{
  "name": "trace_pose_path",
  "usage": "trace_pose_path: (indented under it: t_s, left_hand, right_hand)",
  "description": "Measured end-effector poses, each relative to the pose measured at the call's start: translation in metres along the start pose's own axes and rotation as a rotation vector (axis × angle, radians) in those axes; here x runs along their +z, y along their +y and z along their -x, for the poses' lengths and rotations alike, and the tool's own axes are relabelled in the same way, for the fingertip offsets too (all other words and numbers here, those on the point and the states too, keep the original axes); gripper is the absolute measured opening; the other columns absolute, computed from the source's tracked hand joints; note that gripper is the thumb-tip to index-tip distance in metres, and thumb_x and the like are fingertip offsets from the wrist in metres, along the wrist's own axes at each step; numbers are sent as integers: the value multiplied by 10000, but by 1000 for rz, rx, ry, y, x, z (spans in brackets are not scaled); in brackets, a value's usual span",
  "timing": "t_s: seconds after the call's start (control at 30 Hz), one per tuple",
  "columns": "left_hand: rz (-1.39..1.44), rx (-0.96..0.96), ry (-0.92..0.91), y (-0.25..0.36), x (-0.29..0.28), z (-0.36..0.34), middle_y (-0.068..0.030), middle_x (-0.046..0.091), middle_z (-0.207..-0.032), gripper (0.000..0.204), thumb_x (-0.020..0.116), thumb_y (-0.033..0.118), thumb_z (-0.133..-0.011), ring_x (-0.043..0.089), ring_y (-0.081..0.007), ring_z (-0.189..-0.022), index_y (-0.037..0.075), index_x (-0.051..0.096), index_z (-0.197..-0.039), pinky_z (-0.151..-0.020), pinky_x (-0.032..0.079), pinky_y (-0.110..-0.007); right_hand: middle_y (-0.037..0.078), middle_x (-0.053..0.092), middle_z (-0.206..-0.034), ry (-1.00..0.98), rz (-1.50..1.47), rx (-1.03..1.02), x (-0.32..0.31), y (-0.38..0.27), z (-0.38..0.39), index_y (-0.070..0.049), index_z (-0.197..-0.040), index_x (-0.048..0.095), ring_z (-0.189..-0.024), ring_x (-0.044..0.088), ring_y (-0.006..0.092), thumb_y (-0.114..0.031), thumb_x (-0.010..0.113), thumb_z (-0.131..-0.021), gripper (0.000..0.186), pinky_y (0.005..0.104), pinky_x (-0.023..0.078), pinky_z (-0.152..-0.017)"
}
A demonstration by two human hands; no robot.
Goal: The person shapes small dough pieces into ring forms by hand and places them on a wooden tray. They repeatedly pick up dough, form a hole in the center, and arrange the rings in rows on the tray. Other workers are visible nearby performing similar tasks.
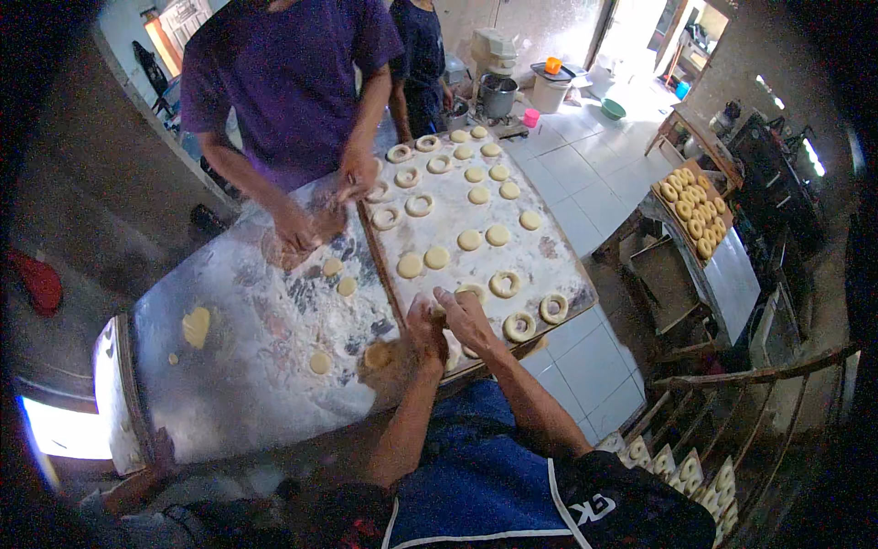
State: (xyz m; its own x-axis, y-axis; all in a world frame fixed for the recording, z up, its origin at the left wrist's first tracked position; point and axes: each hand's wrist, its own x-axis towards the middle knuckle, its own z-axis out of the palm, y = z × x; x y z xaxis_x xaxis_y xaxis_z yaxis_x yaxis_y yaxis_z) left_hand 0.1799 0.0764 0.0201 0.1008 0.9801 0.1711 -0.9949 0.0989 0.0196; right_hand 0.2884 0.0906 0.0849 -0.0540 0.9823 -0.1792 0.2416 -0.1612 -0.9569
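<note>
My left hand (426, 331) and my right hand (466, 322) meet over the near edge of a floured board (562, 261). Their fingers are closed together around a small piece of pale dough (438, 309), mostly hidden by them. Just beyond and beside the right hand lie dough rings, among them one ring (504, 285) and another ring (519, 327) farther right. Flat dough rounds (437, 257) sit in rows across the middle and far right of the board. Partly covered by my hands and wrists are a few more dough pieces.
Left of the board, a floured metal table (229, 393) carries loose dough rounds (347, 286) and a dough scrap (195, 327). Across it a co-worker's hands (302, 231) work close to the board. A tray of dough rings (695, 210) stands at right, above a curved railing (759, 375).
</note>
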Motion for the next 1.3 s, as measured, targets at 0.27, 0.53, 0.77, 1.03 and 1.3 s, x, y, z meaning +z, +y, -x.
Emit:
trace_pose_path:
  t_s: [0.27,0.53,0.77,1.03,1.3]
  left_hand:
    - [-782,4,324,-77,23,-23,-137,563,-835,271,432,268,-985,576,-294,-808,12,520,-982,-723,456,-411]
    - [-1709,-58,363,-138,86,-42,-73,502,-672,305,421,303,-995,532,-263,-640,58,512,-838,-604,422,-415]
    - [-1883,-159,-60,-162,39,-76,-145,542,-758,311,429,304,-983,547,-312,-703,42,554,-873,-631,424,-414]
    - [-2198,55,-110,-185,2,-64,-249,610,-975,320,430,248,-980,582,-393,-911,-17,597,-1046,-802,444,-482]
    - [-2702,-425,-98,-187,39,-131,-217,589,-1179,311,462,245,-960,552,-401,-1145,45,539,-1186,-916,441,-586]
  right_hand:
    - [89,530,-602,38,16,-171,-76,32,6,45,-724,564,-585,478,158,-391,410,-1009,543,364,403,-540]
    - [144,528,-593,114,145,-384,-134,68,10,22,-736,553,-524,487,219,-344,466,-962,439,388,423,-516]
    - [180,474,-529,215,179,-320,-175,73,11,50,-670,564,-487,472,280,-600,340,-963,747,406,397,-504]
    - [53,615,-713,201,86,-315,-211,85,2,-16,-820,624,-638,545,160,-402,559,-911,402,342,435,-581]
    - [185,666,-918,442,532,-176,-236,77,-16,-4,-1182,580,-832,664,302,-190,751,-755,496,421,525,-742]
